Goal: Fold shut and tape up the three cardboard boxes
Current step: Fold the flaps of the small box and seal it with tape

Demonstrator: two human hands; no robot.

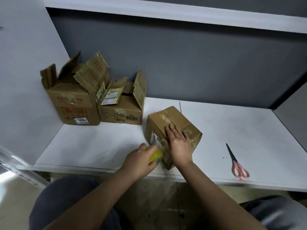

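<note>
A small cardboard box (181, 121) with its flaps folded down sits near the front edge of the white table (232, 130). My right hand (178, 143) lies flat on its top, fingers straight, thumb over the near side. My left hand (141, 160) grips a yellow-green tape roll (155, 155) against the box's near side by a white label. Two more boxes stand at the back left with their flaps up: a tall box (73, 103) and a lower box (123, 112).
Pink-handled scissors (237, 163) lie on the table to the right, close to the front edge. A white side panel (25, 80) closes the left, a grey wall the back, and a shelf (166, 9) runs overhead.
</note>
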